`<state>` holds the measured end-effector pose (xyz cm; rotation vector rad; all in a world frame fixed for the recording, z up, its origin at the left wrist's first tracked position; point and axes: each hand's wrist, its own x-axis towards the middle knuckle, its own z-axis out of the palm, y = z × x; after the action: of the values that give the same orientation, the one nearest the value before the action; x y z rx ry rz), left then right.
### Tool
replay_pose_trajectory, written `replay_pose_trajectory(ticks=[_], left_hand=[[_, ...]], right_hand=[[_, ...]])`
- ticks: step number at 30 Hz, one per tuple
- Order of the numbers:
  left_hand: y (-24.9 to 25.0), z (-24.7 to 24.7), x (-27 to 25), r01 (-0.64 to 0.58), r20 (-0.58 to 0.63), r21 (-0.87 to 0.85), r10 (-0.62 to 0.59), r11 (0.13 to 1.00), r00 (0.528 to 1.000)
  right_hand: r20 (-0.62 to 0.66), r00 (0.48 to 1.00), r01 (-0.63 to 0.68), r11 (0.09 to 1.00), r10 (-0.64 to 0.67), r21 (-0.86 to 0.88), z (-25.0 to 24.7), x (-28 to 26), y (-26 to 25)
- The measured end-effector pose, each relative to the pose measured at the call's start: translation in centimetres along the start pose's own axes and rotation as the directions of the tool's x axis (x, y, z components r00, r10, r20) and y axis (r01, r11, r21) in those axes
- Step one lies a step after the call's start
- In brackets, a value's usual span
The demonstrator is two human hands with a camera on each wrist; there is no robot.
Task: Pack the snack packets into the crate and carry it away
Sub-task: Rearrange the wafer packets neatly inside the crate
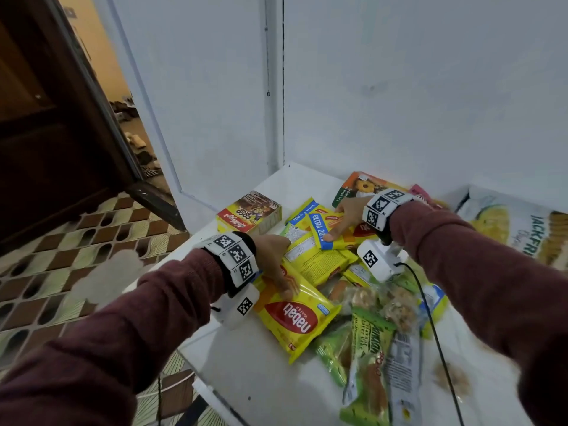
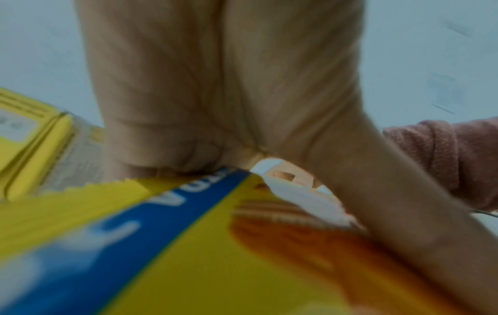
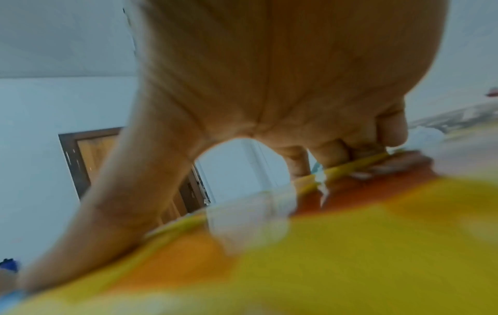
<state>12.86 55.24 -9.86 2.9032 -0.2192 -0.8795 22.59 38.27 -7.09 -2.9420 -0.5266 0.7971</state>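
Note:
Snack packets lie heaped on a white table point(image 1: 246, 370). My left hand point(image 1: 276, 262) grips the near end of a big yellow nabati wafer packet point(image 1: 295, 318), thumb on top. In the left wrist view the left hand point(image 2: 221, 85) has its thumb pressed on this yellow, blue-banded packet point(image 2: 188, 255), with the fingers hidden behind it. My right hand point(image 1: 336, 221) holds a smaller yellow packet with a blue "EXTRA 20%" band point(image 1: 322, 232). The right wrist view shows the right hand point(image 3: 269, 74) with its fingers curled over the far edge of that packet point(image 3: 350, 245). No crate is in view.
A Coco Pops box point(image 1: 249, 215) stands at the table's far left. Green wafer packets point(image 1: 368, 348) lie at the front and a jackfruit chips bag point(image 1: 516, 229) at the right. White walls close the corner behind. An open brown door point(image 1: 61, 133) and patterned floor are left.

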Motion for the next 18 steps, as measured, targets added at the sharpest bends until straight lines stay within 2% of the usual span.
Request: replay_pose_trajectory(ticks=[6, 9, 11, 14, 18], left_hand=[[0.0, -0.2, -0.3, -0.031, -0.023, -0.043, 0.03, 0.999, 0.999], [0.0, -0.3, -0.4, -0.037, -0.038, -0.066, 0.035, 0.997, 0.999], [0.1, -0.4, -0.6, -0.043, -0.048, -0.066, 0.04, 0.997, 0.998], [0.2, -0.8, -1.0, -0.077, -0.074, -0.089, 0.07, 0.993, 0.995], [0.2, -1.7, -2.0, -0.129, -0.164, -0.059, 0.117, 0.99, 0.979]], right_hand=[[0.025, 0.998, -0.057, 0.998, 0.058, -0.026, -0.3, -0.1, 0.3], [0.013, 0.995, -0.098, 0.995, 0.098, 0.021, -0.7, -1.2, -0.1], [-0.035, 0.992, -0.117, 0.992, 0.118, 0.042, -1.2, -1.7, -0.1], [-0.153, 0.985, -0.067, 0.996, 0.075, 0.057, -1.4, -3.0, 0.3], [-0.251, 0.964, -0.014, 0.964, 0.083, 0.265, -1.9, -5.6, 1.5]])
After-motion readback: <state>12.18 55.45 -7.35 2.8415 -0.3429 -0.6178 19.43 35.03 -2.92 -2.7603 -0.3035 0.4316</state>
